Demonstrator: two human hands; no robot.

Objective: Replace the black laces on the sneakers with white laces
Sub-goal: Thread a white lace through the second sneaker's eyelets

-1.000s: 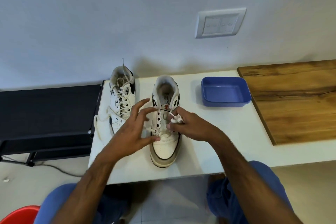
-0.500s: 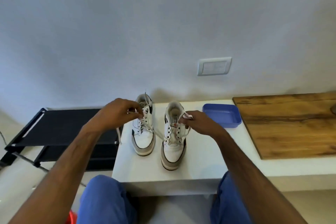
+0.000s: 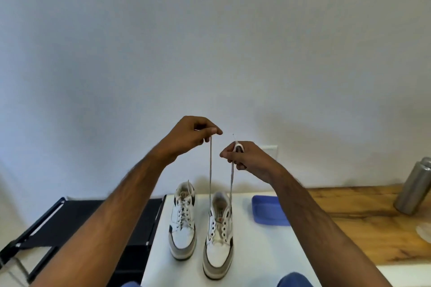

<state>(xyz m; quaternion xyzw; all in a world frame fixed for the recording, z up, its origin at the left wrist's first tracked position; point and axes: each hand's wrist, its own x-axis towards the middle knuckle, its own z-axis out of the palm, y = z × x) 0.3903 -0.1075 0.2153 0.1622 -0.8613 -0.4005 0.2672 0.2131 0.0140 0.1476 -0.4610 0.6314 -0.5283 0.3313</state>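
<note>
Both hands, left hand (image 3: 193, 134) and right hand (image 3: 245, 158), pinch the white lace (image 3: 210, 170) taut, high above the right sneaker (image 3: 218, 237).

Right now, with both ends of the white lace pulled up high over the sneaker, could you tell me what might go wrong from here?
1. The left hand and right hand hold the white lace taut at unequal heights, so the ends may come out uneven.
2. Nothing pins the white-and-grey sneaker on the right; a harder pull could lift or tip it on the white table.
3. It could knock the already laced sneaker beside it.
</note>
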